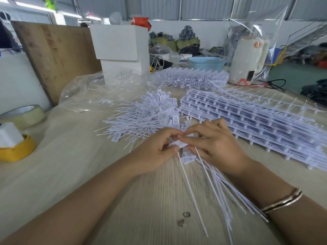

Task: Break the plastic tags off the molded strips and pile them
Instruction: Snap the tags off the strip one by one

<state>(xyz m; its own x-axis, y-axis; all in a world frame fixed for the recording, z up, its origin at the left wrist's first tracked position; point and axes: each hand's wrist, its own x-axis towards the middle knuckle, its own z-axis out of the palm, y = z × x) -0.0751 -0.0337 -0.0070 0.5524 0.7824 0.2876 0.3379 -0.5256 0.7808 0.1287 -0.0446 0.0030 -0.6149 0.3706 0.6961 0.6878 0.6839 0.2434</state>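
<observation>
My left hand (155, 151) and my right hand (212, 144) meet over the table's middle. Together they pinch a molded strip (180, 144) of white plastic tags, whose long thin tails (208, 183) fan down toward me. Left thumb and fingers clamp the strip's label end. Right fingers curl round its other part. Just beyond my hands lies a pile of loose tags (146, 114) with white labels. A tall stack of unbroken molded strips (247, 119) sits to the right, and another stack (191, 76) lies farther back.
Crumpled clear plastic bags (99, 91) lie at back left by a white box (122, 50). Tape rolls (23, 114) and a yellow roll (16, 151) sit at the left edge. A blue basket (206, 62) and a white appliance (247, 59) stand behind.
</observation>
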